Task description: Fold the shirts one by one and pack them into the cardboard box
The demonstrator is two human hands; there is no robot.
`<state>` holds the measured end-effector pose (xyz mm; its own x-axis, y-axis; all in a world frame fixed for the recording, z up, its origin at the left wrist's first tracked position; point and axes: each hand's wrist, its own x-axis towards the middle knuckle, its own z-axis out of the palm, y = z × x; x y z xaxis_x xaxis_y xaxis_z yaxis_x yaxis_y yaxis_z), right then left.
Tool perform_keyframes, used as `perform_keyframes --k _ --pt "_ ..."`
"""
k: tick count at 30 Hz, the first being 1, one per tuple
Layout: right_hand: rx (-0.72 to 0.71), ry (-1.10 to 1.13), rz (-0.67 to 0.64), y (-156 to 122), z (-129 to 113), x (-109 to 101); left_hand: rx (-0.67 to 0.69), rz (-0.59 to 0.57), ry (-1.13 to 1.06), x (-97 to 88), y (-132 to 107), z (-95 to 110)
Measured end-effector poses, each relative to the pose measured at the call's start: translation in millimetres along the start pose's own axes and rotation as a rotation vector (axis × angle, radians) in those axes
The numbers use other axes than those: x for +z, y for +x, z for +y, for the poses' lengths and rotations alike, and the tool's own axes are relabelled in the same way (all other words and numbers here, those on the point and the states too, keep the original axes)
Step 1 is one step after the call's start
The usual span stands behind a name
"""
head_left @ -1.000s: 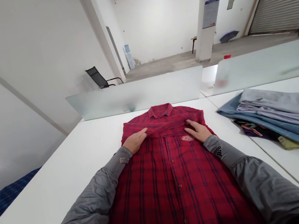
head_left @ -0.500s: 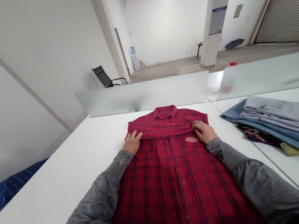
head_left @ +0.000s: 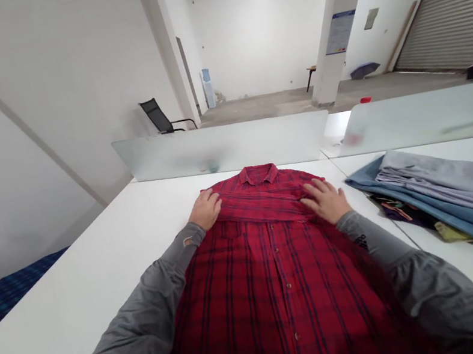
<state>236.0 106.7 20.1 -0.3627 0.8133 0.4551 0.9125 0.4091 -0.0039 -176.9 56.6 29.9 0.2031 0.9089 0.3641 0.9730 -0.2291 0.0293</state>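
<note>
A red-and-navy plaid shirt point(head_left: 266, 281) lies front up and buttoned, its collar toward the far side of the table. Its sleeves are folded across the chest in a flat band point(head_left: 260, 204). My left hand point(head_left: 206, 208) rests at the shirt's left shoulder edge, fingers stretched over the fold. At the band's right end, my right hand point(head_left: 327, 200) lies with fingers spread, touching the cloth. The shirt's lower part runs toward me, its hem out of clear view.
The white table point(head_left: 138, 243) carries a stack of folded clothes point(head_left: 444, 189) on the right. Frosted glass dividers point(head_left: 222, 146) stand along the far edge. Blue patterned cloth point(head_left: 10, 293) lies beyond the table's left edge. A black chair point(head_left: 157, 118) stands behind the divider.
My right hand has spread its fingers and shifted slightly right. The band's right end now sits lower and covers the chest badge. My left hand has slid a little up the shoulder edge.
</note>
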Motion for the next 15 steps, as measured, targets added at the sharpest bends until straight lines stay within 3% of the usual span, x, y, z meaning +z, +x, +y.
perform_keyframes --k 4,7,11,15 --pt "0.005 -0.02 -0.087 -13 -23 33 -0.106 -0.038 0.063 26.1 -5 4" --pt "-0.001 -0.024 -0.082 -17 -23 40 -0.133 -0.083 0.072 38.4 -11 0" --pt "0.01 0.01 -0.11 -10 -17 35 -0.156 -0.136 0.06 30.5 -8 2" --pt "0.046 0.044 -0.14 -4 -24 22 -0.322 -0.153 0.068 10.9 -14 35"
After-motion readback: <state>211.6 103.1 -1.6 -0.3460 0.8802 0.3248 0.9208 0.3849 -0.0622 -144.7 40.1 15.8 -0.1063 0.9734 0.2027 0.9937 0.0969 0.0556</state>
